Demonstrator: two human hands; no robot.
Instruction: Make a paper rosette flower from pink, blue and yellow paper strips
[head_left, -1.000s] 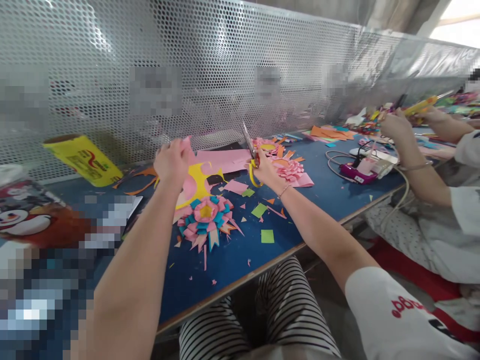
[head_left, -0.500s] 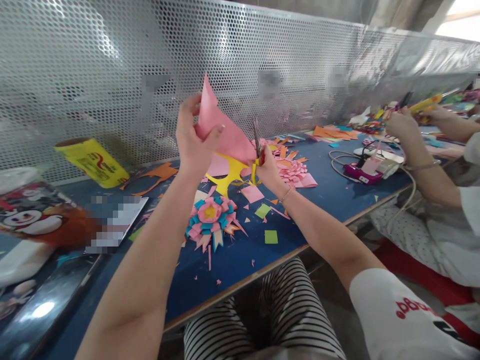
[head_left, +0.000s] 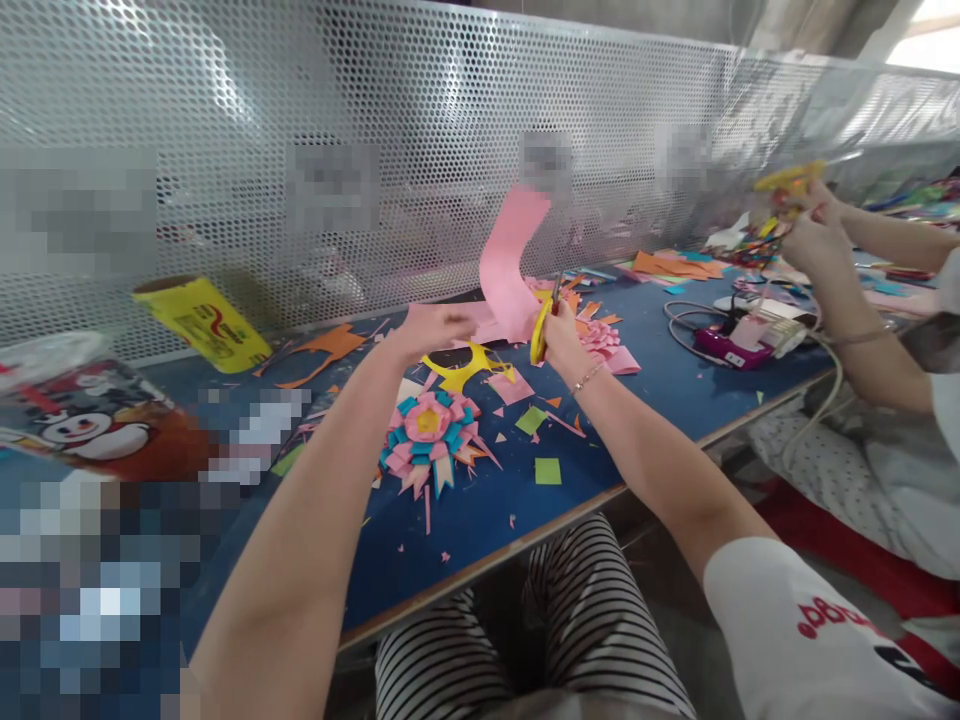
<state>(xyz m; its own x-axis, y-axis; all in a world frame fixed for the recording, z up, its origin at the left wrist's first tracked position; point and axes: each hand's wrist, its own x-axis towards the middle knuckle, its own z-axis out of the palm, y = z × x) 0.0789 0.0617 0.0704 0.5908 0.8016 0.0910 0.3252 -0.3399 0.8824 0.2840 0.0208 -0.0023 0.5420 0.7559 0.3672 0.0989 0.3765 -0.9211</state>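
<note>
Yellow-handled scissors (head_left: 538,335) were clenched in the right hand (head_left: 562,335); whether anything was grasped by the left hand (head_left: 431,332) couldn't be told. There, at the right hand's eleven o'clock, the pink strip (head_left: 504,262) was curled upright — a stray snip could be caused by its springy bend.

Over the blue table (head_left: 480,520), the person's right hand (head_left: 561,335) grips yellow-handled scissors (head_left: 538,337) beside an upcurled pink strip (head_left: 502,258), the blurred left hand (head_left: 429,332) near the cut yellow paper (head_left: 459,374).

Arms (head_left: 300,520) stretched forward, left hand (head_left: 433,332) blurred, fingers (head_left: 459,322) seemingly loose, right hand (head_left: 561,337) curled closed.
</note>
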